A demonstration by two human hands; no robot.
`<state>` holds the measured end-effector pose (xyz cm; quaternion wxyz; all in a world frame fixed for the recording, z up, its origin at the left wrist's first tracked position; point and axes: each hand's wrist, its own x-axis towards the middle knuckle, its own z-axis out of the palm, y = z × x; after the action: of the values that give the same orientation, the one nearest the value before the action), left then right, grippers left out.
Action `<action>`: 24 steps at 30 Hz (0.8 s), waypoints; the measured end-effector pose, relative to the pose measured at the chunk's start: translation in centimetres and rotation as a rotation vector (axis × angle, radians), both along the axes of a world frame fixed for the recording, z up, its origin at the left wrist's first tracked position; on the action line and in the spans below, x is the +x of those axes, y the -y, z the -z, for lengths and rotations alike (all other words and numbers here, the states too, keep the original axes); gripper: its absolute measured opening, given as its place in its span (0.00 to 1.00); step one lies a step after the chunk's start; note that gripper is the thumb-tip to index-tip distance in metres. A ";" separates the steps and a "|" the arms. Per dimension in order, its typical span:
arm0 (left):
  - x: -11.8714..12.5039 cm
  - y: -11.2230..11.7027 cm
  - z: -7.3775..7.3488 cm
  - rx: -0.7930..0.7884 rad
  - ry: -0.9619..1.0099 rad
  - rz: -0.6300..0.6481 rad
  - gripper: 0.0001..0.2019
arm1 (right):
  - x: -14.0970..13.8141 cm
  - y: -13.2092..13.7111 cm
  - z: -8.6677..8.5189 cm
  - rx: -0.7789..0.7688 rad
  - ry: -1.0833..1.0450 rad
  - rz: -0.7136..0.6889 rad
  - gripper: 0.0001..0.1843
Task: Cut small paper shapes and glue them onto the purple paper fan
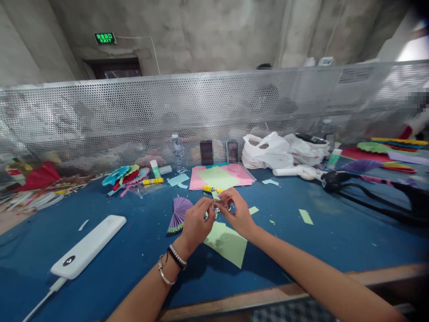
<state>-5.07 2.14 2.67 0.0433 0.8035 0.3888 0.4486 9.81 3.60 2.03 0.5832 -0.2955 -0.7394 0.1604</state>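
Note:
My left hand (pixel 200 218) and my right hand (pixel 236 211) meet above the blue table, with thumbs and fingertips pinched together. What lies between the fingertips is small and mostly hidden. A bit of blue (pixel 232 207) shows by my right fingers; its kind is unclear. Under the hands lies a pale green paper sheet (pixel 231 246). Beside my left hand is a purple folded paper fan (pixel 180 214) with a green-trimmed edge. Just beyond the fingers sits a yellow glue stick (pixel 210 189), near a stack of pink paper (pixel 198 180) topped by a green sheet.
A white power bank (pixel 90 246) with a cable lies at left. Behind it are colourful paper fans (pixel 117 176), another yellow tube (pixel 153 181) and a water bottle (pixel 178 154). White plastic bags (pixel 266 152) and a black strap (pixel 372 203) occupy the right. A perforated metal screen (pixel 134 112) borders the back.

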 end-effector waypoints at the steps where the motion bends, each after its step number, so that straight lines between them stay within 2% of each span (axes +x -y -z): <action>1: 0.0 0.0 0.0 0.006 0.003 0.001 0.11 | 0.0 0.0 0.0 0.002 -0.001 0.003 0.07; 6: -0.1 0.2 0.0 0.051 0.012 -0.027 0.11 | 0.1 0.2 -0.3 0.043 -0.008 0.000 0.05; 11: -0.3 0.1 0.1 0.071 -0.065 -0.025 0.11 | 0.1 0.5 -0.3 0.091 0.030 -0.019 0.08; 17: -0.3 0.0 0.1 0.126 -0.075 -0.050 0.11 | 0.1 0.5 -0.4 0.058 0.027 0.043 0.04; 24: -0.3 0.0 0.0 0.123 -0.124 -0.083 0.10 | 0.1 0.2 -0.2 0.030 0.079 0.025 0.02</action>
<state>-5.37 2.15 2.63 -0.0492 0.8142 0.3953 0.4224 9.94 3.35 2.24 0.5597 -0.3022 -0.7606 0.1303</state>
